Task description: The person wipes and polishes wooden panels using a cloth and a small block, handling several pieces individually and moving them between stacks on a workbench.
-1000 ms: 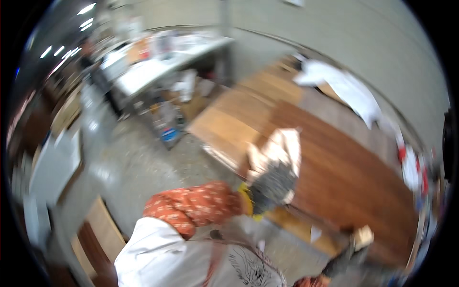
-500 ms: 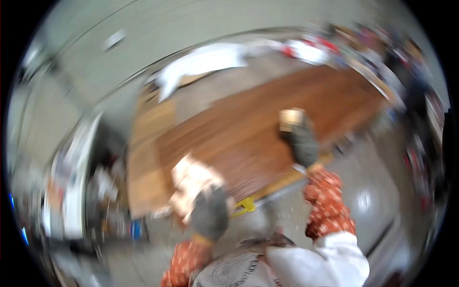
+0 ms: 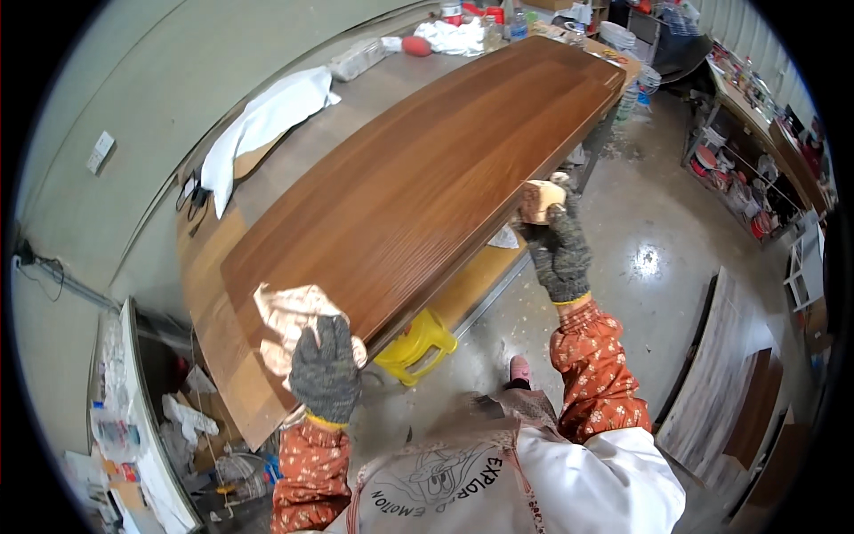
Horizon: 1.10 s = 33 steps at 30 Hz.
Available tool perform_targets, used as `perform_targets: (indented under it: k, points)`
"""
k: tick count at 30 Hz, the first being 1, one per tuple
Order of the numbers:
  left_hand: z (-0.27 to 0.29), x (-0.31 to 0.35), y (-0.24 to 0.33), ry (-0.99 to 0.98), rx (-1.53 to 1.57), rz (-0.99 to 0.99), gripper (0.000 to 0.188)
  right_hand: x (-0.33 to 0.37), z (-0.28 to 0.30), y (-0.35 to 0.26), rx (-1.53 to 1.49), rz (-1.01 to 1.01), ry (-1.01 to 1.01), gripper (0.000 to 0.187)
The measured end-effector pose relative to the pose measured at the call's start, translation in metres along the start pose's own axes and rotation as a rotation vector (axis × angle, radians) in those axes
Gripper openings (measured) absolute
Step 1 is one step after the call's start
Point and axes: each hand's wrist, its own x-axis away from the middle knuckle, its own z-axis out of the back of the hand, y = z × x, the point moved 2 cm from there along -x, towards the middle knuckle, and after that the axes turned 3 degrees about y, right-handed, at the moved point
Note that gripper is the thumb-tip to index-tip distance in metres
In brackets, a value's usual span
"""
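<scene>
A long brown wood-grain panel (image 3: pixel 418 160) lies slantwise across the workbench, its front side bowed slightly. My left hand (image 3: pixel 326 369), in a dark grey knit glove, is closed on a crumpled beige cloth (image 3: pixel 298 316) at the panel's near left corner. At the front edge farther right, my right hand (image 3: pixel 562 254), gloved the same way, grips a small tan block-like pad (image 3: pixel 541 201). The pad is at the panel's edge; whether it is a sponge or a sanding block I cannot tell.
Beneath the panel's front edge stands a yellow plastic stool (image 3: pixel 416 347). A white cloth (image 3: pixel 262 129) lies behind the panel, near bottles and a red item (image 3: pixel 415 46). Grey boards (image 3: pixel 725 374) lie at right; a cluttered shelf (image 3: pixel 756 133) stands beyond. Stuffed bins sit at lower left.
The view has turned and sharpened. My right hand with the pad has gone from above the panel's top to its front edge. My left hand stays with the cloth near the left end.
</scene>
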Motion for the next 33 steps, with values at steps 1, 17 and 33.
perform_targets:
  k: [1, 17, 33]
  points:
    - [-0.003, -0.006, 0.001, 0.031, 0.041, -0.02, 0.061, 0.003, -0.003, -0.004, 0.098, 0.037, 0.042, 0.052]
    - [0.012, -0.044, 0.023, -0.316, -0.113, 0.051, 0.06, -0.115, 0.035, -0.07, 1.653, 0.614, -0.35, 0.027]
    - [-0.068, -0.297, 0.134, -0.205, 0.491, -0.179, 0.044, -0.244, 0.114, -0.153, 1.618, 0.685, -0.326, 0.025]
